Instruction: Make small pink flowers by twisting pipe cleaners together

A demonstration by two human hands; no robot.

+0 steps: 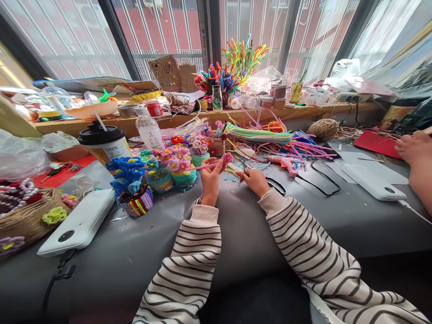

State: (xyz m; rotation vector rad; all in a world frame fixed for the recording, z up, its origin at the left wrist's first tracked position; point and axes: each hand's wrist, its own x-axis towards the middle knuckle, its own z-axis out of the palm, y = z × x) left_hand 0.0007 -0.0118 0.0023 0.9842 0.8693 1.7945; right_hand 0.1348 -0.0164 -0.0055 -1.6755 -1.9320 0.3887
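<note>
My left hand (211, 180) is closed around a pink fuzzy pipe-cleaner flower (227, 158), its pink stem (206, 166) sticking out to the left. Just right of it, my right hand (255, 181) is closed on scissors (244, 163), whose narrow blades point up and away; the fingers hide most of the handles. The scissors and the flower are apart. Small blue and pink fuzz clippings (231, 179) lie on the grey table below the hands. To the left stand pots of pipe-cleaner flowers, pink ones (173, 157) and a blue one (126, 175).
A pink glue gun (285, 165) with a black cord lies right of my hands. Behind are bundled pipe cleaners (259, 134) and a twine ball (324, 129). A lidded cup (104, 146), water bottle (149, 130) and white power banks (79, 222) stand around. Another person's hand (415, 150) is far right.
</note>
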